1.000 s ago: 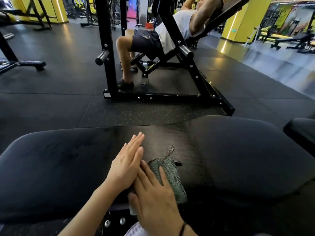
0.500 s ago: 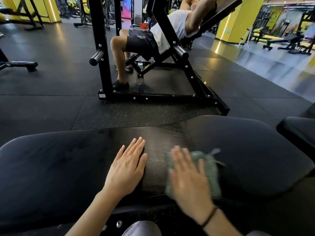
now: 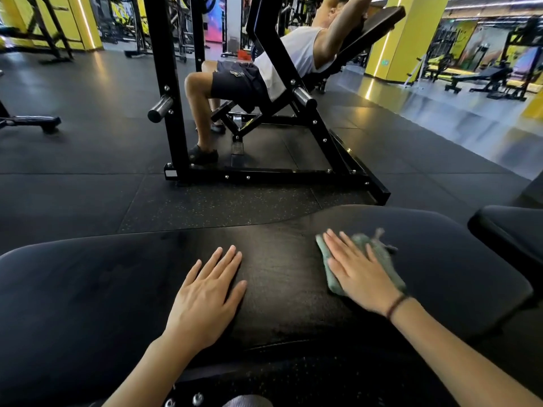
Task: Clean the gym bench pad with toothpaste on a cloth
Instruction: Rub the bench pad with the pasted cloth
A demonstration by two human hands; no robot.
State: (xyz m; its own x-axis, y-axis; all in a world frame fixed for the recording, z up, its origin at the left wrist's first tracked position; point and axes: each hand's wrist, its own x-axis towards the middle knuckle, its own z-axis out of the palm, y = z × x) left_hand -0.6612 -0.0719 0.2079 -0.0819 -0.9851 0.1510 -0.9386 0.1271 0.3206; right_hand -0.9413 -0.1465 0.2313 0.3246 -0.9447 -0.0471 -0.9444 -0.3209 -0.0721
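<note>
A long black bench pad (image 3: pixel 88 289) runs across the lower half of the head view. My left hand (image 3: pixel 207 292) rests flat on its middle with straight fingers. My right hand (image 3: pixel 360 273) presses a folded grey-green cloth (image 3: pixel 382 254) flat against the pad's right part, fingers straight. The cloth shows at the fingertips and along both sides of the hand; its frayed corner sticks out at the far end. A dark cord bracelet sits on my right wrist. No toothpaste tube shows.
A black weight machine frame (image 3: pixel 264 171) stands on the rubber floor just beyond the pad, with a person seated in it. Another black pad (image 3: pixel 511 230) juts in at the right edge. Yellow pillars and more benches stand further back.
My right hand has slid the cloth to the right across the pad, away from my left hand. The left hand has stayed flat in about the same place.
</note>
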